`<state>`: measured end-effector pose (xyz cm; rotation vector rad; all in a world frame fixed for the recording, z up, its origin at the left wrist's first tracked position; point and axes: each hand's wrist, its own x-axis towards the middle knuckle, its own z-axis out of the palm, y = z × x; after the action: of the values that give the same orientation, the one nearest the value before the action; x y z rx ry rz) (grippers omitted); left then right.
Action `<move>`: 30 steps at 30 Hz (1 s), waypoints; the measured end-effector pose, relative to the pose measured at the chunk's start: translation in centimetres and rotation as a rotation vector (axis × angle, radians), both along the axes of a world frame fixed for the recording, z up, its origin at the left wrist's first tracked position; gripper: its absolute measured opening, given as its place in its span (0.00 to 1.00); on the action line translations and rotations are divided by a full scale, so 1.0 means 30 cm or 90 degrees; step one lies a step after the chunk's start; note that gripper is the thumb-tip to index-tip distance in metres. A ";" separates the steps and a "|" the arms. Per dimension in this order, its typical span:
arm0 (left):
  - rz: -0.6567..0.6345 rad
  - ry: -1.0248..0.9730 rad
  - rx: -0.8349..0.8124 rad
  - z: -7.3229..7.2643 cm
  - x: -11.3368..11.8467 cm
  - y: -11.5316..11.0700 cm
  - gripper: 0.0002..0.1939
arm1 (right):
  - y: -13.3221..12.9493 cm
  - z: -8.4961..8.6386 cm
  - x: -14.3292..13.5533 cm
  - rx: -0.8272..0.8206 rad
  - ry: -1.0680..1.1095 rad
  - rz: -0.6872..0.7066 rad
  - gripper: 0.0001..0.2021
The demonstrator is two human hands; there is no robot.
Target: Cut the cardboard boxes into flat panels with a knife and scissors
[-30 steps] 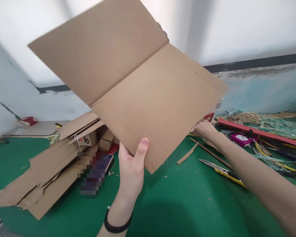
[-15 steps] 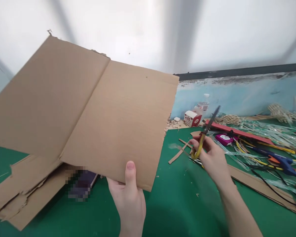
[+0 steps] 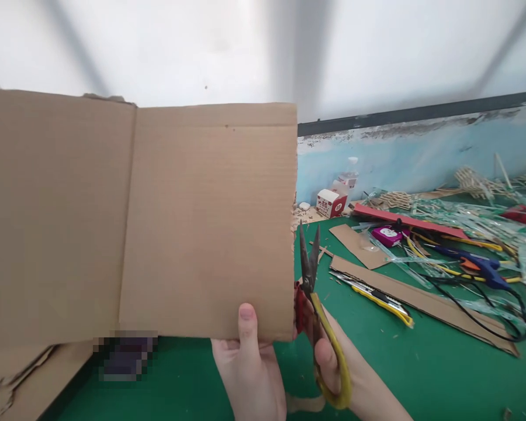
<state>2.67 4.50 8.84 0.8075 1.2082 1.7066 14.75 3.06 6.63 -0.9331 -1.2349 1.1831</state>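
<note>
Head view: we look down at our two hands over a green mat (image 3: 421, 374).
Card: the big brown card (image 3: 140, 222) now stands up straight and flat in front of us. A second ago it was tipped and high up. It has one fold line down it.
Left hand: our left hand (image 3: 249, 362) pinches the card's bottom edge, thumb on the front, other fingers hidden behind. It held the same spot before.
Right hand: our right hand (image 3: 333, 362) was far out on the mat a second ago. Now it is close, just right of the left hand, with fingers closed on the yellow handle.
Scissors: the scissors (image 3: 311, 280) came off the mat. Their blades point up, a little apart, right beside the card's right edge.
What it means: we think the card is about ready to be cut.
Mat stuff: a knife (image 3: 372, 292), card strips and a blue glue gun (image 3: 477, 266) lie well off to the right.
</note>
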 end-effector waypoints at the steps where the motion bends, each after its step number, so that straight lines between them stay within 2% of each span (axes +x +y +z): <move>1: -0.004 0.006 0.002 -0.008 0.002 0.001 0.39 | 0.007 0.010 -0.005 -0.009 0.016 0.008 0.44; 5: -0.019 0.029 0.011 -0.031 0.007 0.001 0.38 | 0.038 0.033 -0.031 -0.023 0.030 0.034 0.45; 11: -0.057 0.046 -0.023 -0.062 0.006 -0.019 0.36 | 0.044 0.013 -0.047 -0.012 0.103 0.072 0.42; 15: -0.093 0.036 -0.066 -0.074 0.008 -0.026 0.37 | 0.049 0.022 -0.041 -0.016 0.051 0.051 0.38; 20: -0.102 0.020 -0.079 -0.079 0.008 -0.028 0.37 | 0.068 0.034 -0.044 -0.019 0.112 0.094 0.34; 26: -0.051 -0.013 -0.081 -0.079 -0.007 -0.036 0.34 | 0.073 -0.027 -0.054 -0.030 0.139 0.114 0.34; 30: -0.012 -0.044 -0.075 -0.090 -0.015 -0.034 0.34 | 0.077 -0.066 -0.061 -0.027 0.120 0.087 0.34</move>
<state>2.20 3.47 6.15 0.6819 1.2380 1.6177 12.92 5.39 4.65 -0.7585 -1.1391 1.3771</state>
